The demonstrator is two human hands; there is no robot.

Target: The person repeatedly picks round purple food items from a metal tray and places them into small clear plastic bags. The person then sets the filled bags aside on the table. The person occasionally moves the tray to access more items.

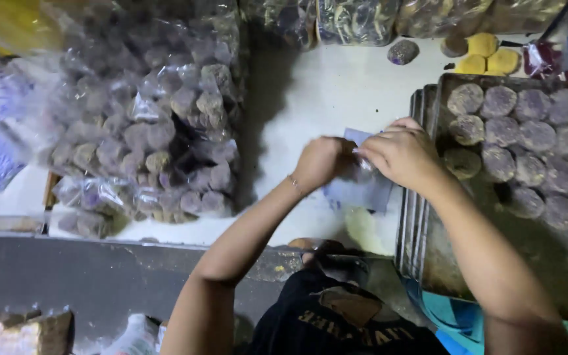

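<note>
Both hands meet over the middle of the white surface [336, 92], working on a small clear plastic packet [361, 177] that lies partly under them, its bluish, see-through film spreading down toward the near edge. The left hand [320, 161] is curled into a loose fist, fingers clenched on the packet's left upper edge, with a thin bracelet [295, 185] at the wrist. The right hand [402, 152] comes in from the right, its fingers pinched on the top of the same packet, touching or nearly touching the left hand; what is inside the packet cannot be told, since the hands cover it. Just to the right of the hands stands a stack of metal trays [422, 223], the top one carrying rows of round purplish-grey cookies [517, 141], the right forearm passing over its near left corner. To the left, well apart from the hands, rises a big heap of bagged cookies [149, 125] in clear wrappers. At the far edge of the surface lie more filled bags [356, 20], one loose purple cookie [403, 51] and a few yellow cookies [488, 54]. Below, the person's black shirt [343, 319] shows, and at the lower left a light-coloured block-like stack [21, 332] sits on the dark floor
</note>
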